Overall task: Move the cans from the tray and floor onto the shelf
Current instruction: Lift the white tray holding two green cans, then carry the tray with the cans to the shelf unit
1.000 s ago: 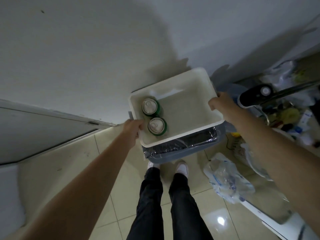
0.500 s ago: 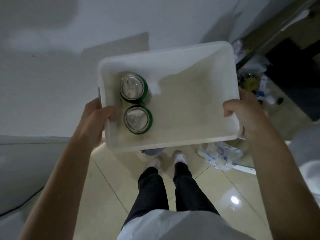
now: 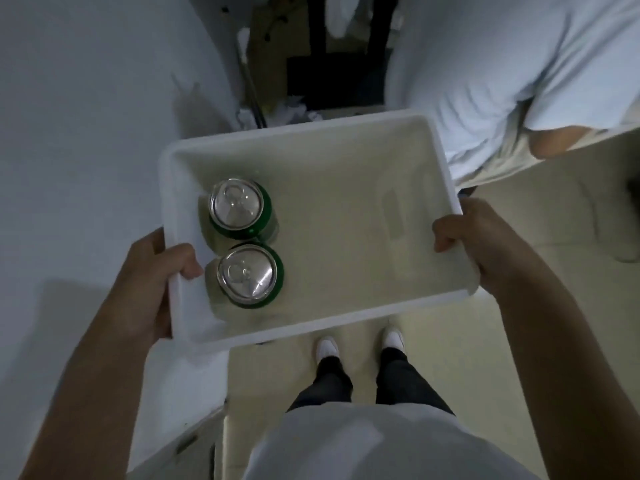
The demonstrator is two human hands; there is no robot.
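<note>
White tray (image 3: 346, 133), my left hand (image 3: 152, 275) and right hand (image 3: 485, 244) each gripping a side rim, two upright green cans (image 3: 249, 275) touching, standing just beside my left thumb.

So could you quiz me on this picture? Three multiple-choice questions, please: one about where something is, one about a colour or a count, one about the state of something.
1. Where in the white tray do the cans stand?
A. At the end by the left hand
B. At the end by the right hand
C. Spread along the far wall

2. How many green cans are in the tray?
A. One
B. Two
C. Four

3. How is the tray held?
A. One hand underneath
B. Resting on the floor
C. Both hands, one at each short end

Answers:
1. A: the far can and the near can stand close to the left hand.
2. B: only those two silver tops show.
3. C: the left hand and right hand each grip a rim, with the tray above the floor and shoes.
</note>
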